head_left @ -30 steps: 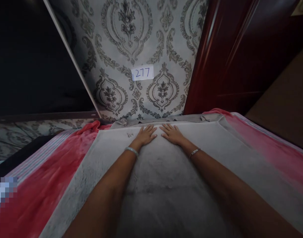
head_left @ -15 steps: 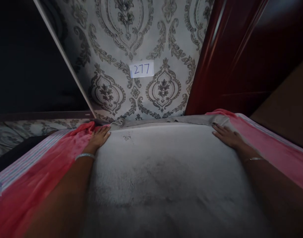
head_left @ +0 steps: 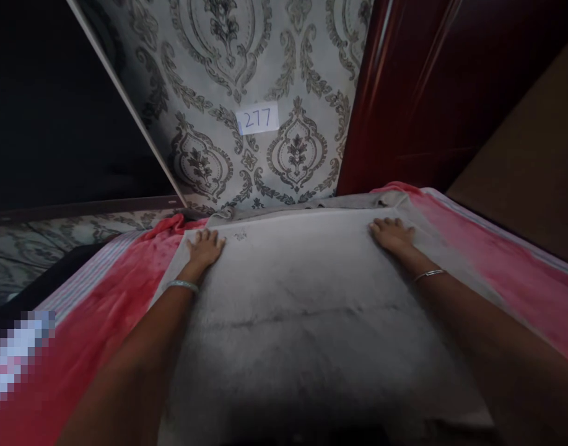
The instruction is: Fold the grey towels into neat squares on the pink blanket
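Observation:
A wide pale grey cloth (head_left: 293, 272) with a soft nap lies spread before me, a small dark motif near its far left corner and a crease running across its middle. My left hand (head_left: 205, 249) rests flat with fingers spread by the far left corner. On the far right part, my right hand (head_left: 393, 234) lies palm down, fingers apart. Neither hand grips anything. Beneath the cloth, at both sides, shows a red-pink blanket (head_left: 121, 297). Along the far edge runs a bunched grey fabric strip (head_left: 306, 205).
Behind stands a patterned wallpapered wall (head_left: 204, 80) with a paper label (head_left: 258, 118) reading 277. A dark screen-like panel (head_left: 65, 111) is at left, a dark red glossy wooden panel (head_left: 414, 93) at right. Striped fabric (head_left: 86, 279) borders the blanket.
Both hands have shifted inward over the grey cloth, and their fingers are more spread. The crease across the cloth shows more clearly. The whole view has tilted slightly.

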A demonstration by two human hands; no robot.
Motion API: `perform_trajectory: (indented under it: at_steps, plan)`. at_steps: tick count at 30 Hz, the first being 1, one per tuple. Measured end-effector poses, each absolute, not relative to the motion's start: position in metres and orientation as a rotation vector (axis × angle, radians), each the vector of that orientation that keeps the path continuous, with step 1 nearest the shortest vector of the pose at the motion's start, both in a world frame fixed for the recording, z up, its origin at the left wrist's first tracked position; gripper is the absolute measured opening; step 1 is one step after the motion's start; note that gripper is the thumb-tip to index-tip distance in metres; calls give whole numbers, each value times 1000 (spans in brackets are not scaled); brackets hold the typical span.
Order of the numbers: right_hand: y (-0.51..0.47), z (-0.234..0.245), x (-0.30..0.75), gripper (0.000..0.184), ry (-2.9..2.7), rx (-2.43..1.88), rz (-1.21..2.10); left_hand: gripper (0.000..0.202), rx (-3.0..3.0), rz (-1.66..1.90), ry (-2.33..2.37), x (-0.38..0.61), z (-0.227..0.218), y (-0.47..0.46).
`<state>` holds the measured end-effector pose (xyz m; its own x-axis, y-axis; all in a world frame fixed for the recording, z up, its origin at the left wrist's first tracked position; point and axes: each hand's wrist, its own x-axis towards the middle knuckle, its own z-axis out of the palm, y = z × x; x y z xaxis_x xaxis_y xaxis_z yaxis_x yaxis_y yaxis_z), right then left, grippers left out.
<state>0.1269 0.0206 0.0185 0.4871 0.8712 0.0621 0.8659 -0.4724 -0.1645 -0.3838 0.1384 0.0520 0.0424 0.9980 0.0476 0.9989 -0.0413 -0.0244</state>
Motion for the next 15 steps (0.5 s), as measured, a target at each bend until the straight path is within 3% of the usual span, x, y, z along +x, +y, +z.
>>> perform_trajectory:
  at_steps: [6, 9, 15]
  plan:
    - [-78, 1, -9, 64, -2129, -2054, 100, 62, -2829, -42, -1468, -317, 32, -4]
    - [-134, -9, -71, 66, -2283, -1822, 181, 70, -3023, -117, -1117, -299, 13, -80]
    - [-175, -7, -107, 65, -2262, -1825, 144, 66, -2985, -159, -1204, -290, -1, -131]
